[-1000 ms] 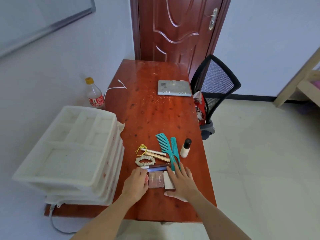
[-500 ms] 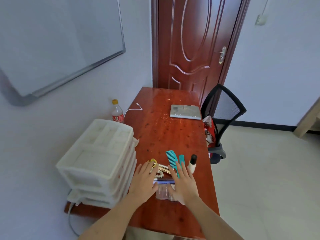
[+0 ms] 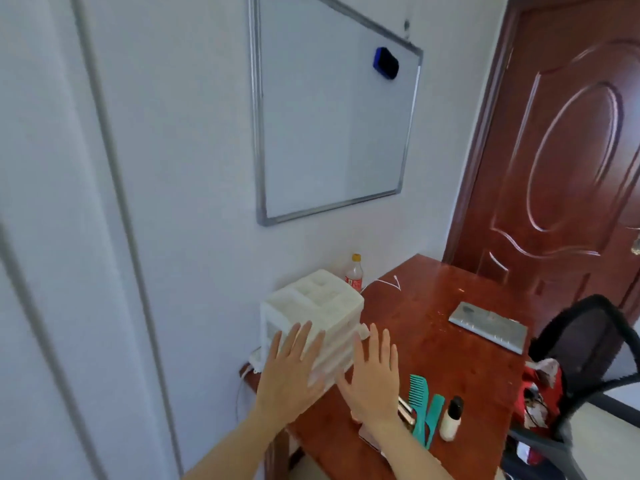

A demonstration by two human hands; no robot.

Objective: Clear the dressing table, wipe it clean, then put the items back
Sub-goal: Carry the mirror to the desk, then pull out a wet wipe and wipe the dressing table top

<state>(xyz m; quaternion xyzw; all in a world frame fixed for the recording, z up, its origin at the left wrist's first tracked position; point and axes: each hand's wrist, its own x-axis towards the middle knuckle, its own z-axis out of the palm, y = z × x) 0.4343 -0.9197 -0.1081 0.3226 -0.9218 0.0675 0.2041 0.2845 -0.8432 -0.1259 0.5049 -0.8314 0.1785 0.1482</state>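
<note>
My fingers [image 3: 304, 341], spread wide and empty on both hands, have lifted off the combs [image 3: 420, 396] now below-right, toward the drawer organiser [image 3: 322, 299] ahead, likely cleared next.

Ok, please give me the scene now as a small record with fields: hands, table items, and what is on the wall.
left hand: open, fingers spread, in front of the white drawer organizer
right hand: open, fingers spread, holds nothing
table: red-brown wood
near edge: two teal combs, small white bottle with black cap
far side: grey flat device, white cable
wall: whiteboard with blue eraser
</note>
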